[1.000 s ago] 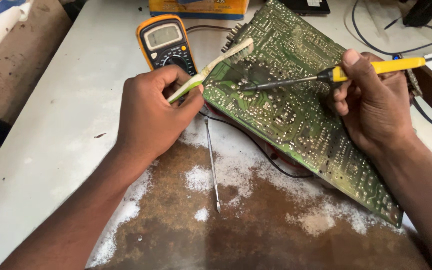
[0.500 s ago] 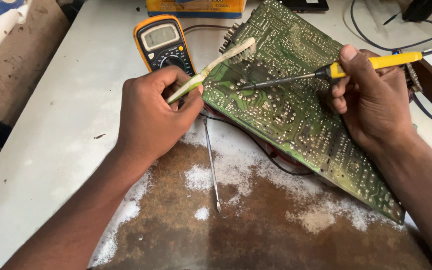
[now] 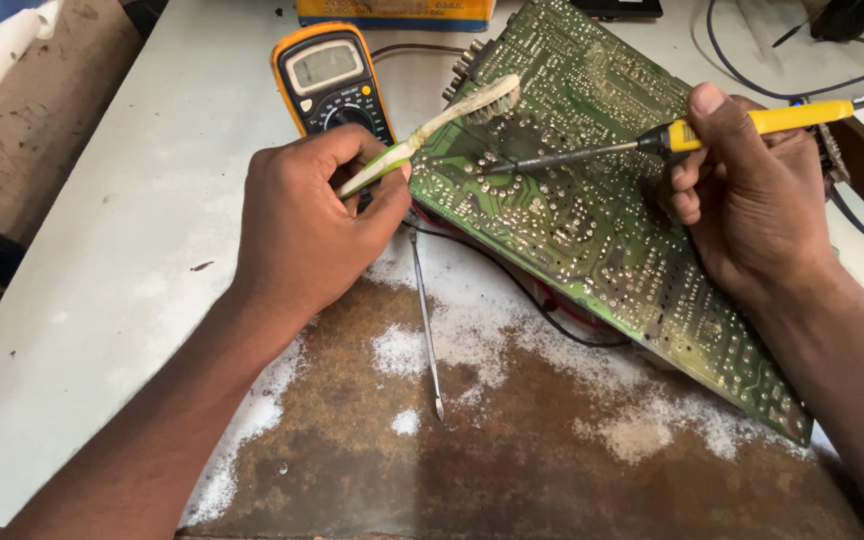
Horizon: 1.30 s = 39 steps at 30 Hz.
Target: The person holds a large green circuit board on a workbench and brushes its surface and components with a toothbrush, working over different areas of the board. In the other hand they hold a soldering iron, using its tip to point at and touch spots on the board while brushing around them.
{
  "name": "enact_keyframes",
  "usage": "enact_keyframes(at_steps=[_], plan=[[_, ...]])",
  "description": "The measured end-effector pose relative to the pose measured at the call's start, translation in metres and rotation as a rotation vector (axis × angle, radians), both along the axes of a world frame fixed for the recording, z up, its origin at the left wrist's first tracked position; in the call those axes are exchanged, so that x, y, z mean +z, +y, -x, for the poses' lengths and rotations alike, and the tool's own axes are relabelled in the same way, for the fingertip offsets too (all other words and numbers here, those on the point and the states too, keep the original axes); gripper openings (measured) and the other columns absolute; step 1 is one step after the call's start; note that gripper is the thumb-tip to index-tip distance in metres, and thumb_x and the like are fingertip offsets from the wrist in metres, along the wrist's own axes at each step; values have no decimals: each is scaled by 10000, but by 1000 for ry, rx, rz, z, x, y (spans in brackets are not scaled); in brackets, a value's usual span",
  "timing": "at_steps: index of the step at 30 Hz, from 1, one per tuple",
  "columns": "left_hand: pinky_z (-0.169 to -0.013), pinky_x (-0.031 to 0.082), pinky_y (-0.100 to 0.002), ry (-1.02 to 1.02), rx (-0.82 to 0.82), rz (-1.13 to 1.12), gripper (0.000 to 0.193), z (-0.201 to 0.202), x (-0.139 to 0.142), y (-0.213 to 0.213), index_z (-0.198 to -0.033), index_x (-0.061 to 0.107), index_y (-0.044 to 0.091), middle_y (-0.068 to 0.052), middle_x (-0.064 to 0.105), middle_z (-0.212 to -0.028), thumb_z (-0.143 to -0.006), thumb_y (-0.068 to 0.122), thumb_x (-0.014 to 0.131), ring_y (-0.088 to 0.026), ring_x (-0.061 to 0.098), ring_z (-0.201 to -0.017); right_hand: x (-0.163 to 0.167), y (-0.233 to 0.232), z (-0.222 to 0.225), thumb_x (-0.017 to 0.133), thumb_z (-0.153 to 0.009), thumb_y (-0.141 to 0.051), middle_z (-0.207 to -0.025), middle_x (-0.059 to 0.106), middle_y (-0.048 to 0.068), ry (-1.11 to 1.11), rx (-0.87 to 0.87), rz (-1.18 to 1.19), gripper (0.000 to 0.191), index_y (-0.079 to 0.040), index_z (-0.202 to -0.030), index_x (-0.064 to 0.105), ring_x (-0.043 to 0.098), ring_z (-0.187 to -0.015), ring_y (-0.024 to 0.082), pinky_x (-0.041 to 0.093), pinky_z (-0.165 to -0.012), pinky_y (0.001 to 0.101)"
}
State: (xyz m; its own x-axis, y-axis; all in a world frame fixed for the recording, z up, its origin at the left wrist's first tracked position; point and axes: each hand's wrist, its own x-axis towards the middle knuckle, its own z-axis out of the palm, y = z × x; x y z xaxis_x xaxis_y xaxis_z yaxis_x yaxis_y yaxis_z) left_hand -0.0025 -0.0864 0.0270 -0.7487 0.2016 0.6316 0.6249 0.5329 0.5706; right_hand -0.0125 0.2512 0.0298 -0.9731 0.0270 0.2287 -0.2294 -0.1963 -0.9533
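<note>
Hands busy: left hand (image 3: 307, 225) pinches worn white-green toothbrush (image 3: 432, 130), right hand (image 3: 747, 190) grips yellow-handled soldering iron (image 3: 652, 140), both tips on green circuit board (image 3: 602, 220).

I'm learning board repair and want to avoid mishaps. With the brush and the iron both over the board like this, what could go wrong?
1. The toothbrush bristles sit close to the soldering iron tip, so they might melt or smear residue on the circuit board.
2. The left hand is near the tip; a slip could burn it.
3. The board looks propped on wires, so pressure from the right hand may tip it.
</note>
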Motion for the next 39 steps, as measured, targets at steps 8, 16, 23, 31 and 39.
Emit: enact_keyframes(at_steps=[8, 16, 23, 31, 39], plan=[[-491, 475, -211, 6, 3, 4, 82, -1, 1, 1, -901, 720, 24, -38, 730, -728, -959, 76, 747, -50, 663, -591, 0, 0, 0, 721, -1125, -244, -675, 631, 20, 2, 14, -3, 301, -61, -906, 626, 568, -545, 90, 454, -502, 197], [-475, 471, -215, 13, 8, 30, 91, 0, 1, 1, -894, 716, 26, -38, 725, -714, -964, 76, 748, -52, 659, -572, 0, 0, -1, 750, -1105, -291, -700, 616, 13, 8, -28, -46, 312, -80, -933, 597, 577, -552, 70, 489, -515, 189], [-483, 472, -226, 29, 9, 36, 91, -1, 2, 0, -893, 716, 30, -40, 723, -714, -962, 79, 752, -57, 654, -572, -1, 0, -2, 756, -1095, -295, -725, 612, 7, 11, -37, -53, 286, -85, -981, 598, 599, -569, 65, 506, -523, 184], [-467, 430, -221, 17, 15, 4, 114, 2, -4, -1, -870, 723, 27, -28, 702, -668, -965, 84, 751, -50, 625, -535, -2, 2, -1, 754, -1142, -250, -675, 619, 28, 28, 20, -37, 344, -57, -911, 588, 567, -506, 83, 469, -507, 219], [-474, 431, -226, 46, 10, -12, 114, 2, -4, 0, -861, 723, 23, -31, 707, -676, -954, 83, 750, -48, 629, -548, 0, -3, -3, 761, -1091, -278, -667, 627, 30, 19, 3, -21, 318, -73, -913, 595, 551, -514, 106, 453, -467, 226]])
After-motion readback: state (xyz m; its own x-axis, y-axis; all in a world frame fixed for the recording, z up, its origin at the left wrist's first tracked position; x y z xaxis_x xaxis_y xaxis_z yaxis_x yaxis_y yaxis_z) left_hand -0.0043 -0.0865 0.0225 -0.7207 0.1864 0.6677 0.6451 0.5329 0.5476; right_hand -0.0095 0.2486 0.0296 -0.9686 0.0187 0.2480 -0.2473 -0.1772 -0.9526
